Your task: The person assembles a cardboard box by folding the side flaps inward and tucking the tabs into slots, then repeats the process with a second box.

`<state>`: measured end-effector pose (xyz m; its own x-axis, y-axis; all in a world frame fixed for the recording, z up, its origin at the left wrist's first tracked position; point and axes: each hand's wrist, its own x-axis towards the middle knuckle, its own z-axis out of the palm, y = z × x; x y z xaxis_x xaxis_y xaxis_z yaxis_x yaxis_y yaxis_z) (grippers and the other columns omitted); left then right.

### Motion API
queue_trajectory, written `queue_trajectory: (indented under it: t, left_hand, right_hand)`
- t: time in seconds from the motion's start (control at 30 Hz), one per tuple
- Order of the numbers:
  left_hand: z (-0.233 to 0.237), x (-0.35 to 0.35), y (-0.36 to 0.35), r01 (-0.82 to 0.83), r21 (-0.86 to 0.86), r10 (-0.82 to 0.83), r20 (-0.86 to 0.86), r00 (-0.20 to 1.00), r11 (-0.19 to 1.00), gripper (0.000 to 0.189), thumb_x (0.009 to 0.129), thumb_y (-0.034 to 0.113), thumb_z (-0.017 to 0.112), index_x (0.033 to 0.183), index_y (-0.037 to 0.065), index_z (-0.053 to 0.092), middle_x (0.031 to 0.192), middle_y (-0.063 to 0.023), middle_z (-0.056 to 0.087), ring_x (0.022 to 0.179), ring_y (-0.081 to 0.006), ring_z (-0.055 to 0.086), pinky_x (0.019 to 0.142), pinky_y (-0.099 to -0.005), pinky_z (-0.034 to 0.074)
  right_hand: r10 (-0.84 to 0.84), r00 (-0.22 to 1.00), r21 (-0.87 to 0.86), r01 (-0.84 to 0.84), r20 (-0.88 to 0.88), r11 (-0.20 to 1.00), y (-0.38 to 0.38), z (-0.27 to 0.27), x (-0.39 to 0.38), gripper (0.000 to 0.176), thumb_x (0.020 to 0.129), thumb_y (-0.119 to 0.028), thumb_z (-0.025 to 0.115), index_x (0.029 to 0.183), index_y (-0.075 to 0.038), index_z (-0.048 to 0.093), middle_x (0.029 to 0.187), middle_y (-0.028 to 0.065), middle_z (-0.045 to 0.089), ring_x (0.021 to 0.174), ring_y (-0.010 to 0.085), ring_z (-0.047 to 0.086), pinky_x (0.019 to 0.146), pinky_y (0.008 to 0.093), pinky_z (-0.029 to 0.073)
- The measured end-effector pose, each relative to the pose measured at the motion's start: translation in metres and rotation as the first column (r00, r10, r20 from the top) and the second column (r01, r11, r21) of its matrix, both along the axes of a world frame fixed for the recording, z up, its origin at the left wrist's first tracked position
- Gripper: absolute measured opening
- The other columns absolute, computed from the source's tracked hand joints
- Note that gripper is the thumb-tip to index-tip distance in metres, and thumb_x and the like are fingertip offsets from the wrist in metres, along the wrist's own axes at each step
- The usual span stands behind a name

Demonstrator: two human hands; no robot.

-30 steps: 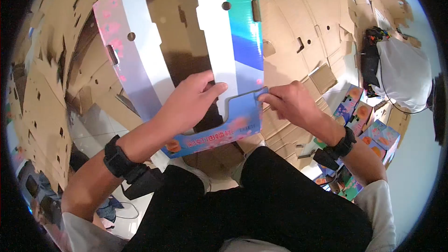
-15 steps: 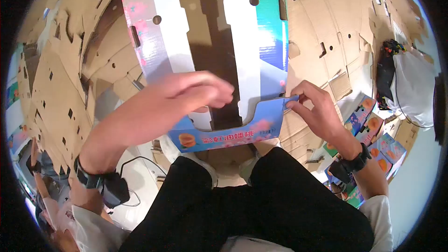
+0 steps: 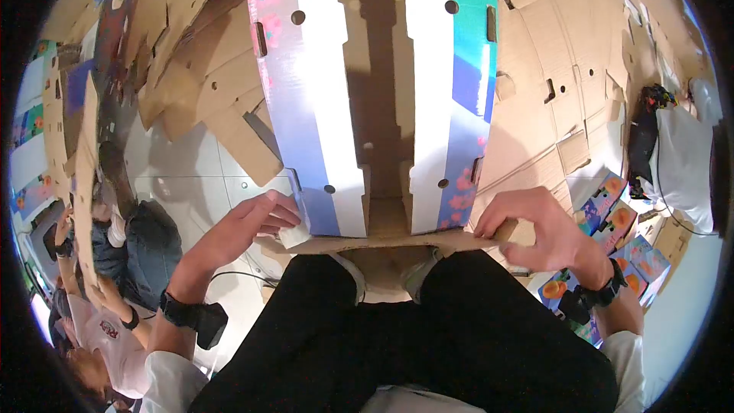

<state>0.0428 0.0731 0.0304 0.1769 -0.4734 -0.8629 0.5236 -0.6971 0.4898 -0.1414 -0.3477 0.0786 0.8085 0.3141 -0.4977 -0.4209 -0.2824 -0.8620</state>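
The carton [image 3: 329,107] is lying straight ahead of the person, its long axis running away from the body, from the knees [image 3: 459,298] out toward the far stacks. Its printed side walls are standing up on either side of a bare brown middle strip, and its near end is resting just above the lap.

Both hands are sitting at that near end, one at each corner, so the carton is stretching forward and away between them. Neither is reaching further than the other; they are level across the near flap [image 3: 382,242], which is lying flat and crosswise to the long axis.

The left hand [image 3: 245,228] is curling its fingers round the near left corner, thumb on top, pinching a pale bit of board there. The right hand [image 3: 543,231] is closing on a brown tab at the near right corner (the tab's end is just poking out past the fingers).

Flat cardboard sheets [image 3: 550,122] are lying all around, and finished printed boxes [image 3: 612,218] are sitting near the right wrist. Another person [image 3: 92,329] is sitting low at the left, well apart from the carton, by the pale floor [image 3: 191,176].
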Motion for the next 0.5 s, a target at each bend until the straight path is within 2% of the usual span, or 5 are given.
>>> queue_trajectory:
  t: [0.07,0.17,0.37,0.43,0.5]
  left_hand:
    - [-0.009,-0.005,0.008,0.011,0.011,-0.01,-0.023,1.0,1.0,0.056,0.121,0.045,0.038,0.128,-0.001,0.069,0.121,-0.0105,0.071,0.12,-0.0229,0.065,0.111,-0.0376,0.048]
    - [-0.015,-0.009,0.009,0.105,-0.03,-0.101,0.126,0.987,0.994,0.049,0.12,0.042,0.042,0.123,0.001,0.069,0.121,-0.0087,0.071,0.119,-0.0219,0.065,0.112,-0.0383,0.048]
    - [-0.003,-0.007,0.008,0.076,-0.048,-0.074,0.052,0.996,0.996,0.029,0.117,0.027,0.054,0.121,0.001,0.067,0.116,-0.007,0.071,0.114,-0.0166,0.066,0.104,-0.0348,0.052]
    - [-0.004,-0.008,0.009,0.086,-0.022,-0.086,0.005,0.996,0.996,0.024,0.115,0.024,0.058,0.12,0.001,0.067,0.116,-0.0065,0.071,0.112,-0.0155,0.066,0.101,-0.0339,0.053]
    - [0.0,-0.009,0.002,0.161,-0.006,-0.158,0.147,0.976,0.987,0.021,0.114,0.021,0.06,0.118,0.002,0.066,0.113,-0.0055,0.071,0.109,-0.0155,0.066,0.099,-0.0346,0.054]
  right_hand:
    - [0.116,0.991,-0.069,-0.112,0.063,0.991,0.007,-0.001,-0.003,0.029,0.077,-0.007,0.081,0.104,-0.004,0.073,0.104,0.0135,0.075,0.098,0.0333,0.075,0.089,0.0416,0.06]
    - [0.304,0.944,-0.171,-0.28,0.129,0.944,0.013,-0.009,-0.01,0.043,0.076,-0.019,0.09,0.113,-0.008,0.071,0.105,0.0127,0.07,0.1,0.0379,0.069,0.087,0.0458,0.056]
    - [0.309,0.95,-0.247,-0.289,0.043,0.925,0.016,-0.006,-0.01,0.043,0.084,-0.026,0.09,0.118,-0.007,0.071,0.109,0.0124,0.07,0.103,0.0368,0.069,0.089,0.0464,0.057]
    - [0.273,0.961,-0.25,-0.256,0.038,0.934,0.02,-0.001,-0.008,0.046,0.092,-0.04,0.083,0.122,-0.007,0.071,0.115,0.0154,0.071,0.11,0.0386,0.07,0.097,0.046,0.057]
    - [0.239,0.97,-0.195,-0.226,0.041,0.954,0.023,-0.001,-0.012,0.051,0.097,-0.048,0.079,0.125,-0.006,0.071,0.12,0.0177,0.072,0.115,0.0397,0.07,0.102,0.0458,0.057]
